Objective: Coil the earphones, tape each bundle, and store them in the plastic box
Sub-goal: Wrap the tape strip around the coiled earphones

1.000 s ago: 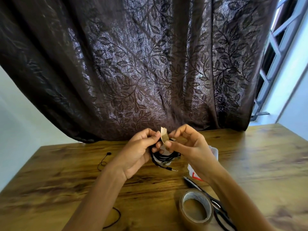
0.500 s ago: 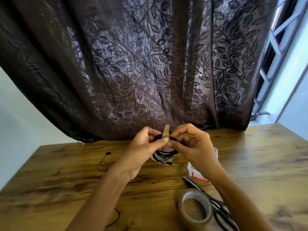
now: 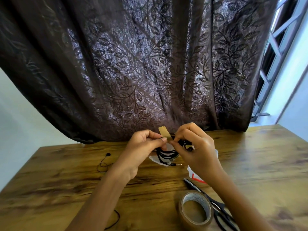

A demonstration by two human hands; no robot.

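Both hands are up over the table [image 3: 250, 164] working one bundle: the left hand [image 3: 141, 150] pinches the coiled black earphones [image 3: 166, 154] between thumb and forefinger, and the right hand [image 3: 195, 147] is closed on the other side of the coil, with an earbud showing between its fingers. A short strip of brown tape [image 3: 164, 131] stands up between the two hands, one end caught at the fingertips and the other end free in the air, so I judge the taping step is in hand and not finished. The next move calls for folding that free end down around the coil and pressing it onto itself, without letting the loops spring apart; the plug [image 3: 176, 164] dangles below. The plastic box [image 3: 196, 175], clear with a red mark, sits on the table mostly behind the right wrist, so I cannot tell what, if anything, is in it. Something white lies under the coil, possibly its lid. The tape roll [image 3: 195, 209] and scissors [image 3: 216, 209] lie near the right forearm, and a second loose earphone cable [image 3: 103, 164] waits on the left.
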